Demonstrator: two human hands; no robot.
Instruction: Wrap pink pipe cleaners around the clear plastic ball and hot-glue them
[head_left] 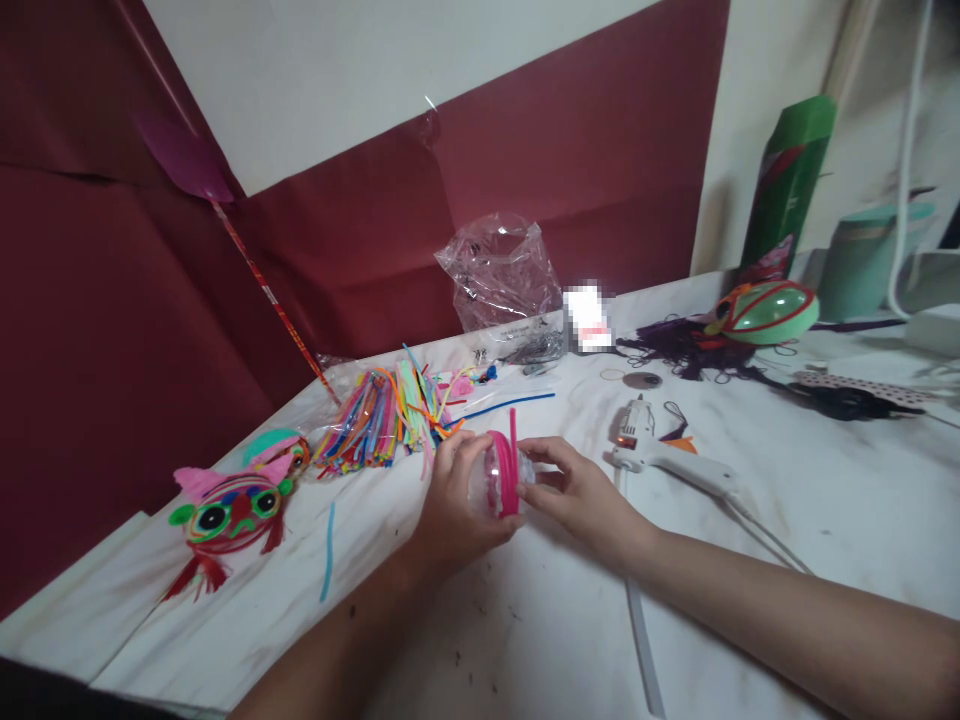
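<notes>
My left hand (454, 500) is wrapped round a clear plastic ball (487, 485) held just above the white table (825, 520). Pink pipe cleaner (510, 470) is wound round the ball's middle, with one end sticking up. My right hand (574, 490) is at the ball's right side, its fingers pinched on the pink pipe cleaner and the ball's edge. Both forearms reach in from the bottom of the view.
A white hot glue gun (660, 450) lies just right of my hands. A pile of coloured pipe cleaners (390, 410) is behind them, a finished fish-like figure (229, 515) at left, a clear plastic bag (499, 270) at the back, a green half-shell figure (765, 312) far right.
</notes>
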